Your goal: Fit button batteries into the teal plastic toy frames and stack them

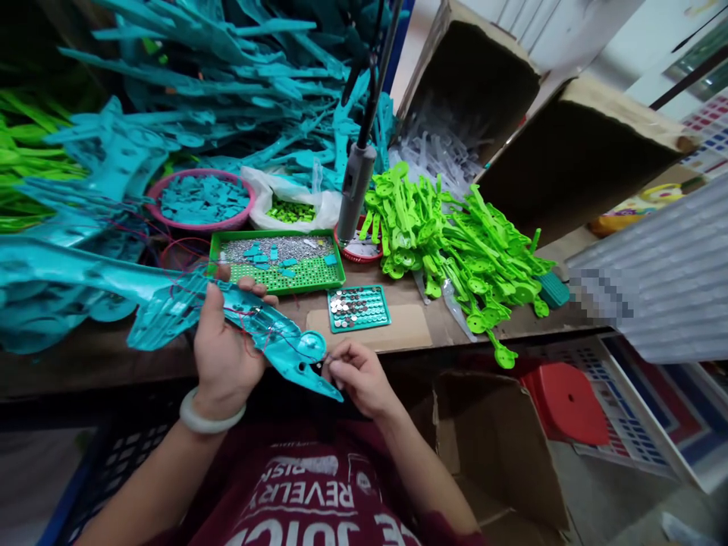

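My left hand (230, 353) is wrapped round a long turquoise plastic shell half (284, 345), which lies slantwise across the palm with its hollow side up. Thin red wires (250, 322) run along and over the shell. At the shell's pointed near end, my right hand (356, 375) is pinched closed beside a round cup in the plastic. Whatever sits between those fingertips is too small and hidden to name. Just beyond the right hand, a small teal tray (359, 309) of silvery discs rests on a piece of cardboard (406, 326).
A green tray (278, 284) holds small metal bits and turquoise pieces. Behind it stand a pink basin (250, 208) and a white bag (255, 186). A grey electric screwdriver (358, 182) hangs over the bench. Lime green parts (455, 243) are heaped at the right, near open cardboard boxes (597, 152).
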